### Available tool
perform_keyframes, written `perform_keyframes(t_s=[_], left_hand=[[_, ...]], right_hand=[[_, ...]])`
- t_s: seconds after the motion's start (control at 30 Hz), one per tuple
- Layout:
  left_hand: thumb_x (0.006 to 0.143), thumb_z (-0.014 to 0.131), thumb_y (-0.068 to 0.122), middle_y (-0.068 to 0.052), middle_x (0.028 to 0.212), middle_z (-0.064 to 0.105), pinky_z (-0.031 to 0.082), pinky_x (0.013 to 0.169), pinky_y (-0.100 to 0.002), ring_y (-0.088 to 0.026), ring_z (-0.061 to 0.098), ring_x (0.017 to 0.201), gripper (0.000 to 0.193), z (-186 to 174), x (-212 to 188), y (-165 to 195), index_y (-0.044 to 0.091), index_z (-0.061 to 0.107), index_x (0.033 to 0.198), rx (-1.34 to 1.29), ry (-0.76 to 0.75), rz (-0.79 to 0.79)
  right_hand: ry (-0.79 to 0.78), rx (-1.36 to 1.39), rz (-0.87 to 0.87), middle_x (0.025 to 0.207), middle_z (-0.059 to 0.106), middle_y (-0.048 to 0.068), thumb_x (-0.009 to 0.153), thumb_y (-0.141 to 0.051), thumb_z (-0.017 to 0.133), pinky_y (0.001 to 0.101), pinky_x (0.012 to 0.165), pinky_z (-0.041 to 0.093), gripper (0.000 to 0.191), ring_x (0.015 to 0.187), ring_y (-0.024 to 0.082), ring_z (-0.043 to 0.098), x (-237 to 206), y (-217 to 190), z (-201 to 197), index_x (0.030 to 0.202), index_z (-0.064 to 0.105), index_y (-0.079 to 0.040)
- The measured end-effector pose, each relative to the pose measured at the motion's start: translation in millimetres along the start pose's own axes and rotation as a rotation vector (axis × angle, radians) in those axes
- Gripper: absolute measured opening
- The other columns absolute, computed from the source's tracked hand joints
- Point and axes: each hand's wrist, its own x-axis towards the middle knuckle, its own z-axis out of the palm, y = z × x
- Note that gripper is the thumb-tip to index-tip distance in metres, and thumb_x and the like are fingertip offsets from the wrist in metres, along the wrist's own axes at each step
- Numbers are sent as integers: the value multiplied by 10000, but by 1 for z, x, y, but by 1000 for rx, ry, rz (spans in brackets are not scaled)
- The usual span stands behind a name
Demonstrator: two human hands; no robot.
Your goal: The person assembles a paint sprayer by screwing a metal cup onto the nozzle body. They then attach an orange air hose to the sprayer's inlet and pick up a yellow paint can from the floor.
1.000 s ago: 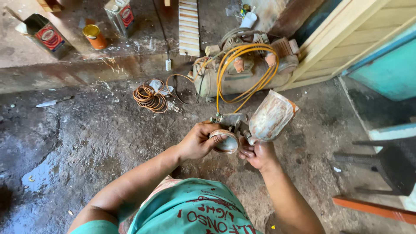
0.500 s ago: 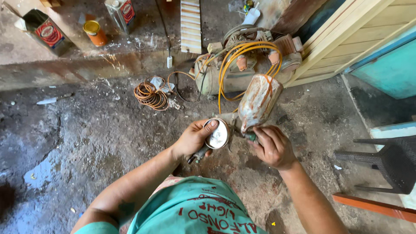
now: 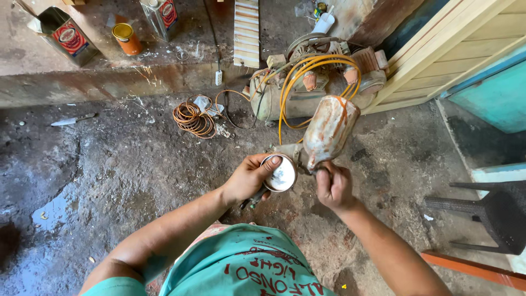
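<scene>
Looking down, I see my left hand [image 3: 249, 178] wrapped around a round metal lid [image 3: 279, 174], its pale inner face turned up toward me, fingers curled over the rim. My right hand [image 3: 333, 186] is closed on the handle of a spray gun whose rusty, paint-stained cup [image 3: 329, 131] tilts up and away. Lid and cup sit just beside each other, above the dirty concrete floor [image 3: 109, 164]. Beyond them an air compressor [image 3: 307, 82] with a looped yellow hose [image 3: 290, 87] stands on the floor, a coil of copper wire [image 3: 192, 118] near it, and tin cans [image 3: 66, 35] rest on the ledge.
</scene>
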Motion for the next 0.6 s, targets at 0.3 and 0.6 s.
perform_keyframes(t_s=[0.3, 0.6], left_hand=[[1125, 551, 339, -37, 876, 747, 512, 559, -246, -71, 599, 658, 356, -13, 10, 1, 51, 736, 1220, 311, -100, 333], [1051, 557, 404, -49, 706, 690, 470, 382, -266, -125, 570, 427, 397, -5, 8, 22, 38, 714, 1048, -46, -5, -148]], right_hand=[[-96, 948, 901, 592, 587, 99, 1102, -469, 338, 332, 402, 480, 535, 440, 165, 547, -25, 25, 10, 791, 505, -67], [-23, -527, -561, 1024, 665, 159, 1090, -456, 514, 444, 757, 595, 489, 873, 334, 687, 25, -21, -36, 1107, 603, 24]])
